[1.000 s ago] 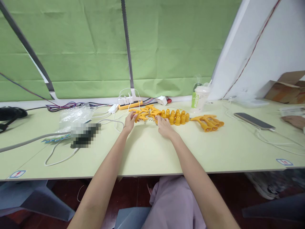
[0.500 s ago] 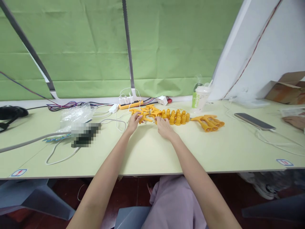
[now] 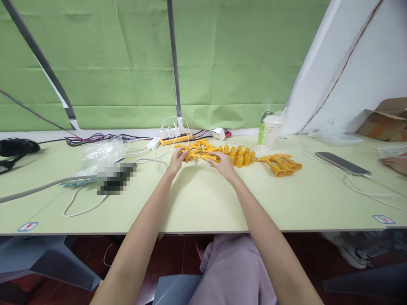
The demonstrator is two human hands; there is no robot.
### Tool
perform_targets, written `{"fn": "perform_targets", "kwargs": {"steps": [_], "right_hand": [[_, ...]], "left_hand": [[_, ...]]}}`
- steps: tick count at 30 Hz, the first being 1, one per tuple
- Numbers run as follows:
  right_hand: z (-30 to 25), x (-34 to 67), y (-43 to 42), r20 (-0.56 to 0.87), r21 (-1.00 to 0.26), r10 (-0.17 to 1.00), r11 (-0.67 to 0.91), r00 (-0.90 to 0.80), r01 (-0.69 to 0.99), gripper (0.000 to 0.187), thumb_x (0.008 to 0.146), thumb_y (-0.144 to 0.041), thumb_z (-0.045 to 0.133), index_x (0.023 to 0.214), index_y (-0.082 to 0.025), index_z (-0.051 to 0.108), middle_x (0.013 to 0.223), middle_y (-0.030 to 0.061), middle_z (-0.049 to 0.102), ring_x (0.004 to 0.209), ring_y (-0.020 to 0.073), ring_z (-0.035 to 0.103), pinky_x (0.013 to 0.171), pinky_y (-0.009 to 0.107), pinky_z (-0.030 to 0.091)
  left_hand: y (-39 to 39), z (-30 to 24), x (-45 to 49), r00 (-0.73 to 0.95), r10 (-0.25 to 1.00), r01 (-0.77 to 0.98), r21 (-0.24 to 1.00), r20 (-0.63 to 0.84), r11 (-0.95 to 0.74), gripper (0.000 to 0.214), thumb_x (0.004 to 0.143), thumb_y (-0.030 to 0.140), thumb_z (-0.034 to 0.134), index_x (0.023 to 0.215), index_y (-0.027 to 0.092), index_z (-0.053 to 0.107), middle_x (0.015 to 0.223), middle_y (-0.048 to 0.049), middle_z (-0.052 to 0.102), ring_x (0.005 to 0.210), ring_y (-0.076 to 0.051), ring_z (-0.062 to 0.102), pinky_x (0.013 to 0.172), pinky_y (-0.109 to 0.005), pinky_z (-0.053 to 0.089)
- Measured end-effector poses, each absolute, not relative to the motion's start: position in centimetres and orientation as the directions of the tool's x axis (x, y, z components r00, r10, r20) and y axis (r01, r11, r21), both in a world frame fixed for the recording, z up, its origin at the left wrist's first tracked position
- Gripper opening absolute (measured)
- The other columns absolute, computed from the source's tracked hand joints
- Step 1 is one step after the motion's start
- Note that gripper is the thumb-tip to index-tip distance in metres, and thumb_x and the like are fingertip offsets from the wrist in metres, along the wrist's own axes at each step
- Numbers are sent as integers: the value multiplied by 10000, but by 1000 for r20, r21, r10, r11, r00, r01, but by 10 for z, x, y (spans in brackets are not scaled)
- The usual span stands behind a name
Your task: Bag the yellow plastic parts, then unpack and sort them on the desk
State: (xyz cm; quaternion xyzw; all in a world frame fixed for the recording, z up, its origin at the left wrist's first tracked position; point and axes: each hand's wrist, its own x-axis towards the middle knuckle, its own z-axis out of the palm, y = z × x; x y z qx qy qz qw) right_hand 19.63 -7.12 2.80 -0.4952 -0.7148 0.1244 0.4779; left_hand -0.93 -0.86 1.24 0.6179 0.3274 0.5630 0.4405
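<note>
My left hand point(image 3: 176, 161) and my right hand point(image 3: 224, 164) meet at a heap of yellow plastic parts point(image 3: 197, 148) at the far middle of the table. Together they grip one yellow part point(image 3: 203, 157) held between them, fingers curled on its ends. Just behind my right hand stand several yellow cone-shaped caps point(image 3: 241, 155). A small pile of yellow handled pieces point(image 3: 280, 164) lies to the right.
A pale green table point(image 3: 203, 203) carries a power strip with chargers point(image 3: 173, 136), white cables point(image 3: 82, 203), a clear plastic bag point(image 3: 100, 153), a drink cup point(image 3: 268, 129) and a phone point(image 3: 342, 163). Another person's hand point(image 3: 394, 163) rests at the far right.
Both hands have lifted slightly and closed on one yellow part between them. The view has shifted a little to the left.
</note>
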Motion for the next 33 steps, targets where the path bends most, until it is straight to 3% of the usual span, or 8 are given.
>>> {"fn": "perform_targets", "kwargs": {"steps": [7,13,19,22,25,28,31,33], "right_hand": [[21,193,-68,381,-839,924,356,-21,411,327,853,-368,436,1141,-216,460,1127,81,565,708,126,590,758,331,490],[20,198,-67,326,-907,941,339,-91,249,342,737,-202,540,1023,-251,359,1214,84,506,896,140,621,797,322,507],[25,196,-71,248,-968,957,252,-150,12,241,792,-271,584,916,-244,380,966,51,674,839,165,678,766,334,538],[28,196,-72,127,-988,983,138,-131,76,223,874,-431,478,911,-221,413,724,33,693,597,155,670,553,267,529],[27,199,-73,87,-975,991,106,-105,195,395,896,-562,341,954,-192,467,585,29,658,411,133,585,357,201,397],[25,201,-72,120,-971,989,135,-86,196,445,884,-586,345,1089,-209,461,765,55,687,462,128,610,357,209,425],[24,199,-71,190,-973,979,199,-79,120,438,839,-495,507,1194,-261,402,1060,62,618,615,121,662,515,267,560],[24,198,-70,227,-970,968,235,-105,70,482,776,-393,618,1190,-256,412,1104,55,577,665,119,667,628,314,593]], "left_hand": [[-13,14,-8,211,901,-97,925,379,-366,415,742,536,623,909,170,520,688,-2,644,562,-125,626,626,-278,503],[-12,14,-9,170,924,-111,938,343,-328,421,731,525,646,919,169,525,707,0,652,564,-120,631,632,-270,513],[-13,16,-13,175,921,-104,937,347,-333,412,750,509,636,948,166,523,748,-11,651,600,-133,649,668,-296,517],[-14,18,-12,201,910,-109,931,363,-348,423,738,514,646,953,168,533,772,-17,662,609,-136,653,672,-293,516],[-14,18,-10,208,901,-111,924,381,-366,419,727,516,656,932,170,542,776,-18,665,602,-137,650,650,-283,513],[-13,16,-8,158,915,-109,928,371,-357,402,729,516,654,901,173,533,744,-12,660,598,-139,649,638,-282,517],[-11,15,-10,89,930,-113,932,356,-345,394,739,510,649,902,174,522,729,-7,654,605,-140,652,648,-287,527],[-11,15,-12,66,934,-117,932,351,-342,394,745,503,646,915,170,521,753,-12,658,613,-140,656,660,-294,532]]}}
